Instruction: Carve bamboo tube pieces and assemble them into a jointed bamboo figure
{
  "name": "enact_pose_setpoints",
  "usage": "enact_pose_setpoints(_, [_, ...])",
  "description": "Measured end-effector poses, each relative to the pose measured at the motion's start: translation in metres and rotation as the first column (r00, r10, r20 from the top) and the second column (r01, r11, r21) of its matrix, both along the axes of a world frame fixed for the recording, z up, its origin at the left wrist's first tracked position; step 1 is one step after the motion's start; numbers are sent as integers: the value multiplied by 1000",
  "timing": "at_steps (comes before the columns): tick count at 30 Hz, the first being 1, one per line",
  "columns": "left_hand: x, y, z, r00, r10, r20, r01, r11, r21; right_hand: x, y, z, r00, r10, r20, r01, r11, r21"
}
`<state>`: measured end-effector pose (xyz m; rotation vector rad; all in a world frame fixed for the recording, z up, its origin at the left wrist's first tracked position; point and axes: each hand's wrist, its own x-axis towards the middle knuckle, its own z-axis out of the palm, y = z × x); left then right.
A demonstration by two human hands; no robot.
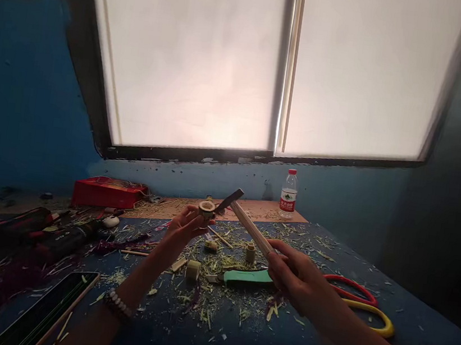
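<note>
Ring in your left hand, hammer in your right hand.
You pinch the ring's outer wall above the tabletop; it looks light, stiff, splittable. Your right hand wraps the wooden handle, opposite the likely heavier head.

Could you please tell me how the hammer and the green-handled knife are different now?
The hammer is held up in the right hand, while the green-handled knife lies on the table. The hammer's handle is pale wood; the knife's is mint green. The hammer slants up to a dark head; the knife lies with its blade pointing left. Both are hand tools.
</note>
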<state>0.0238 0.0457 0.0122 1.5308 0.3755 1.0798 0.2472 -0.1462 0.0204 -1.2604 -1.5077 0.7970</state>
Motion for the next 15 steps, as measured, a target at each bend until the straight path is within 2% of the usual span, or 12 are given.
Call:
enact_pose_setpoints(2, [-3, -2, 2, 997, -73, -7, 74, 995, 62, -1, -4, 4, 997, -33, 71, 31, 999, 30])
enact_pose_setpoints(7, [-7, -14, 10, 988, -107, -109, 132, 958, 254, -1, -20, 15, 935, -153, 321, 111, 983, 145])
enact_pose_setpoints(12, [-5, -20, 9, 985, -134, -109, 165, 920, 356, 4, -31, 13, 853, -192, 484, 112, 975, 190])
enact_pose_setpoints(15, [-5, -22, 5, 978, -109, -180, 179, 880, 441, 7, -33, 9, 820, -206, 533, 109, 972, 208])
